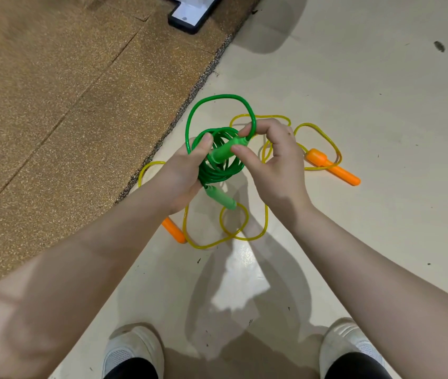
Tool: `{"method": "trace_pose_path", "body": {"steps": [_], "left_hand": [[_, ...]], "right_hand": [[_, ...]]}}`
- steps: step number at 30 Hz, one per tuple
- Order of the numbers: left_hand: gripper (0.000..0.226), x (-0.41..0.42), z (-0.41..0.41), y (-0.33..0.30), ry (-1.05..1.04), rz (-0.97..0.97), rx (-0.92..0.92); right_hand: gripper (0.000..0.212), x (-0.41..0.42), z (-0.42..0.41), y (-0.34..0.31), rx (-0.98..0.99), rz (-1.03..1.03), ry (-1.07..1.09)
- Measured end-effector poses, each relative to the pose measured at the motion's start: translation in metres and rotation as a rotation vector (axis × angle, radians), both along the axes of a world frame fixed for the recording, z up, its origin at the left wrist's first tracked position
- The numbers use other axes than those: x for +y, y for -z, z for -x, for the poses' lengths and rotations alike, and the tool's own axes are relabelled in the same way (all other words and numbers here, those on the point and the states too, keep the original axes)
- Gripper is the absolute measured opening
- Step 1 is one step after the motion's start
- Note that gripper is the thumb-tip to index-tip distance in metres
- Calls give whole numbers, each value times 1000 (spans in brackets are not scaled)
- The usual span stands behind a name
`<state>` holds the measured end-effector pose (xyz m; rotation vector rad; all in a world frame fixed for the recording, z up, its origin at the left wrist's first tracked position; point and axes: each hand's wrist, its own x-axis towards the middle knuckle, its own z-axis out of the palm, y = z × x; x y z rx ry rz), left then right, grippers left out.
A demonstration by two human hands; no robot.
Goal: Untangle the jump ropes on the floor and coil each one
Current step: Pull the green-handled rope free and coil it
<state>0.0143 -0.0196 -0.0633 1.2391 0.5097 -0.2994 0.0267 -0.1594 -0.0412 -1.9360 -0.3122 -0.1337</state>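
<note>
White shoes [132, 351] stand nearest, and beyond them the left hand [183, 173] grips the coiled green rope [217, 170] while the right hand [277, 162] pinches its handle [224, 151], above the yellow rope [255, 231] sprawled on the floor [367, 242].

floor [354, 105] — pale, glossy | yellow rope [265, 228] | brown mat [53, 105]

looks like a gym or play area to me: speckled rubber mat [53, 119] beyond my hands, beside smooth pale floor [367, 105].
</note>
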Motion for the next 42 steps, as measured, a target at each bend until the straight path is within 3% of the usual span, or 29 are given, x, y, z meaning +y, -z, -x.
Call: {"method": "trace_pose_path", "body": {"steps": [3,8,15,22,24,27,29,31,35,37,39,42], "left_hand": [[31,2,-1,-3,-3,38,-9],[23,3,-1,-1,28,-1,-29],[27,1,-1,-1,-65,280,1],[6,-12,-5,-8,-151,-24,-47],[10,-15,-4,-10,-132,-72,-95],[29,-18,-2,-11,-81,-168,-153],[12,-17,-1,-13,-37,-180,-179],[5,-14,-1,-12,-4,-135,-192],[11,-12,0,-11,39,65,-127],[16,-12,0,-13,37,168,-55],[22,-13,1,-13,50,226,-28],[23,-20,6,-15,98,246,-24]], "right_hand": [[17,-2,-1,-3,9,-9,-18],[14,-5,-2,4,-22,42,-11],[12,-2,-7,15,-240,252,28],[4,5,0,25,-374,352,-65],[19,10,1,21,-175,178,2],[62,14,-1,12,96,-75,102],[80,12,-2,9,198,-104,68],[84,9,-5,6,353,-202,-2],[68,1,-9,9,818,-692,-235],[72,-3,-8,13,942,-846,-315],[77,-4,-11,19,961,-848,-262],[78,-2,-18,25,962,-670,-150]]}}
